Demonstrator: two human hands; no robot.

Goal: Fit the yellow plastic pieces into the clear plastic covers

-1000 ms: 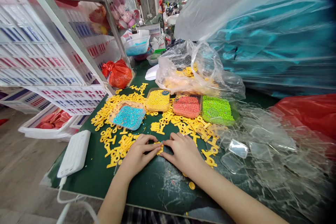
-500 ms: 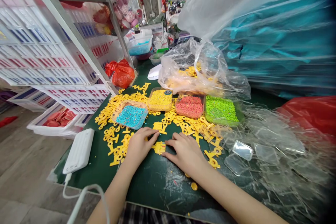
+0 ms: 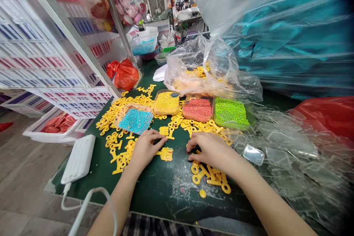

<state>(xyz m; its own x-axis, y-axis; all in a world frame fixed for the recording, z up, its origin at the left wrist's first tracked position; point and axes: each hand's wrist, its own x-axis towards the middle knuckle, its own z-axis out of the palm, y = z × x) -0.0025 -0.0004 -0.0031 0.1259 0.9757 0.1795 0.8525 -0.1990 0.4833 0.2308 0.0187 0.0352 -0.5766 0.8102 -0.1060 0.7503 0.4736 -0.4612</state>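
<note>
My left hand (image 3: pixel 146 149) rests on the green table, thumb and forefinger pinched together; whatever lies between the tips is too small to make out. Just beside those fingertips is a yellow plastic piece (image 3: pixel 166 153) with small coloured bits in its slots. Another yellow piece (image 3: pixel 164 131) sits a little farther back. To the right, my right hand (image 3: pixel 208 149) hovers with thumb and forefinger apart, above loose yellow ring-ended parts (image 3: pixel 211 177). Behind both hands stand shallow trays of tiny beads: blue (image 3: pixel 135 121), yellow (image 3: pixel 167 103), red (image 3: pixel 198 108) and green (image 3: pixel 231 113).
More yellow parts (image 3: pixel 121 151) spread around the trays. Clear plastic pieces (image 3: pixel 287 158) pile up at the right. A white power bank (image 3: pixel 79 159) with a cable lies at the left edge. A plastic bag (image 3: pixel 212 77), a red bag (image 3: pixel 125 74) and stacked crates (image 3: pixel 41 51) stand behind.
My right hand has drawn away to the right from the near yellow piece, its fingers wider apart. More loose yellow parts show beneath it. My left hand has stayed nearly in place.
</note>
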